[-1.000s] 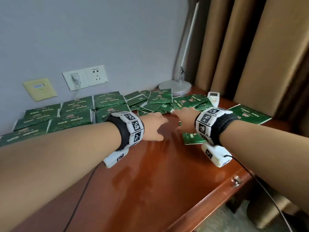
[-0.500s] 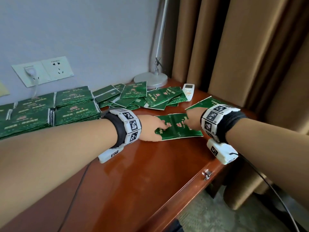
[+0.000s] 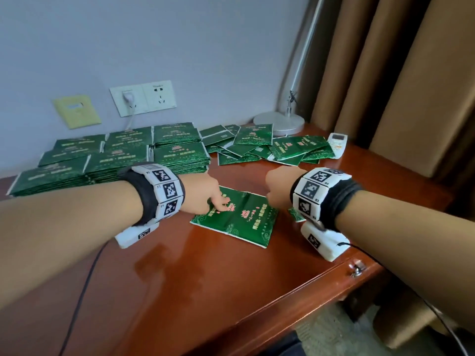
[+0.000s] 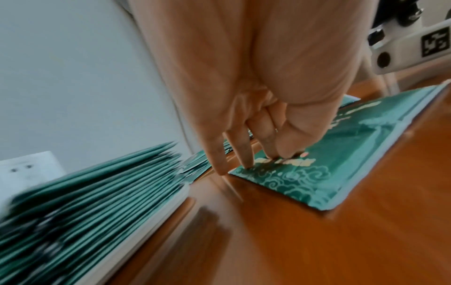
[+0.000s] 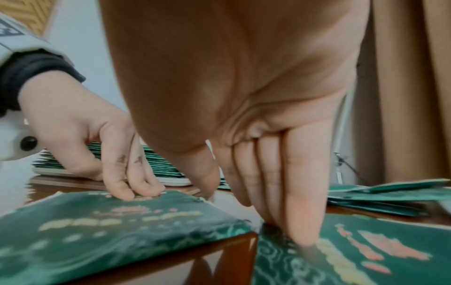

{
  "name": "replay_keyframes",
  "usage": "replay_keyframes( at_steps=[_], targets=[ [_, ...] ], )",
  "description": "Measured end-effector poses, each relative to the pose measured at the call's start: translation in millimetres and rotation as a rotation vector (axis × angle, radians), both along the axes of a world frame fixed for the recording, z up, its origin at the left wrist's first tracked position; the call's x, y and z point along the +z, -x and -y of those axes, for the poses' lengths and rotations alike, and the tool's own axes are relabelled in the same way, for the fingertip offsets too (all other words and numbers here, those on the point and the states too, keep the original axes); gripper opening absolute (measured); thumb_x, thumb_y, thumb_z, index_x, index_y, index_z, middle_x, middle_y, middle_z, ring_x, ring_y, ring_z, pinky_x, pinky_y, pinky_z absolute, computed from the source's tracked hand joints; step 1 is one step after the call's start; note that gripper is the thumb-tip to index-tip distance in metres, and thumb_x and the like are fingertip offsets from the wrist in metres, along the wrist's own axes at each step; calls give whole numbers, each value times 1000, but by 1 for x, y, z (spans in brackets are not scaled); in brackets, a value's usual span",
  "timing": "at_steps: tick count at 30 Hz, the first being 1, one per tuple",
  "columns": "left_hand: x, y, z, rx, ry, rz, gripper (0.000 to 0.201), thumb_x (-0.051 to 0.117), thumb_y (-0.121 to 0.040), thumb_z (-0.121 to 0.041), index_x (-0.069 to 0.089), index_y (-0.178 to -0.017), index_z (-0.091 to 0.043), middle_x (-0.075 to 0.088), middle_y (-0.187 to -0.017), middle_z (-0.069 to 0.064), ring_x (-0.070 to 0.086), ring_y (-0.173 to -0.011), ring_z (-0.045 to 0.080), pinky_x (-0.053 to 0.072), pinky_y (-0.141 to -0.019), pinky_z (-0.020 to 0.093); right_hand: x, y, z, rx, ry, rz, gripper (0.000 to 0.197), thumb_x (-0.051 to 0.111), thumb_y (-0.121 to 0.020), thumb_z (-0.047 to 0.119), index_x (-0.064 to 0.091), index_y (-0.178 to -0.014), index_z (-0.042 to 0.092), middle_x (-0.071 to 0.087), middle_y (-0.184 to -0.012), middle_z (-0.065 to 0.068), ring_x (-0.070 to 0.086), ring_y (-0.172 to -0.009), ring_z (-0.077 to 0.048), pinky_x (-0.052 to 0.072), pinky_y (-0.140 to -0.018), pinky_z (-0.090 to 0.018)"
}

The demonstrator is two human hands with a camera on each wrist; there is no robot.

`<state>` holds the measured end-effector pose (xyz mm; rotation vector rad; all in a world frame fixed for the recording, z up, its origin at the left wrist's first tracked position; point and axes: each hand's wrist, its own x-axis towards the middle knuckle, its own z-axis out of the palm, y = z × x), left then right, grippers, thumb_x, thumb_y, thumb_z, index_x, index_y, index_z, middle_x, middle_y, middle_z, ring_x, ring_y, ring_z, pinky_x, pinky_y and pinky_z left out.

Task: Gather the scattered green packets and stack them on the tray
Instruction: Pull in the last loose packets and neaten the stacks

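Stacks of green packets [image 3: 123,155] fill the back left, on a white tray whose rim [image 4: 156,217] shows beneath them. Several scattered packets [image 3: 270,147] lie at the back centre. One green packet [image 3: 239,219] lies flat mid-desk. My left hand [image 3: 218,204] presses its far left corner with straight fingertips [image 4: 270,152]. My right hand [image 3: 277,194] is to its right. The straight fingers [image 5: 302,221] of that hand press a second packet [image 5: 354,254], which my wrist mostly hides in the head view. Neither hand grips anything.
A silver lamp base [image 3: 279,122] and a white remote [image 3: 338,145] stand at the back right by brown curtains. Wall sockets [image 3: 144,100] are behind the stacks. The desk's front edge [image 3: 295,299] runs diagonally, with a drawer key [image 3: 357,269].
Both hands left the scattered pile and slid two packets across the desk toward me. The right packet now lies mostly under my right wrist.
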<state>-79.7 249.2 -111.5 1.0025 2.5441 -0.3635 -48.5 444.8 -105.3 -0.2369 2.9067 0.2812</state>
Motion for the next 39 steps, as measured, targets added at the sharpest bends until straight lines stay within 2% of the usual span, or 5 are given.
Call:
replay_keyframes(
  at_steps=[5, 14, 21, 28, 39],
  targets=[
    [0, -32, 63, 146, -101, 49, 59, 41, -80, 15, 71, -114, -24, 54, -135, -12, 40, -130, -6, 26, -85, -7, 9, -16, 59, 115, 84, 33, 15, 54, -92, 27, 54, -93, 11, 57, -89, -8, 53, -78, -24, 47, -69, -29],
    [-5, -69, 145, 486, 93, 244, 57, 30, -97, 9, 13, -149, -8, 5, -160, 7, 8, -147, 20, 12, -113, 28, 11, -35, 171, 320, 235, 66, 35, 49, -88, 11, 64, -119, 3, 67, -112, -7, 65, -96, -22, 56, -81, -31],
    [7, -98, 165, 522, -303, -138, 33, 50, -83, 5, 73, -100, -11, 66, -121, -1, 61, -106, 0, 43, -81, 14, 19, -23, 189, 477, 156, 131, 62, 57, -81, -1, 51, -137, 25, 51, -138, 0, 55, -118, -20, 46, -89, -23],
    [-22, -106, 148, 562, -23, -118, 92, 55, -73, -76, 35, -143, -20, 44, -132, 7, 46, -118, 27, 44, -97, 41, 1, -11, 179, 480, -106, 259, 90, 72, -81, 38, 17, -152, 32, 37, -150, 0, 43, -132, -22, 37, -103, -33],
    [-12, -94, 179, 556, -162, 34, 98, 74, -78, -45, 13, -153, -30, 14, -157, -18, 27, -140, 6, 22, -108, 18, -15, 0, 191, 293, -129, 64, 66, 30, -97, 57, 48, -136, 7, 56, -132, -9, 54, -119, -26, 42, -95, -36]
  ],
)
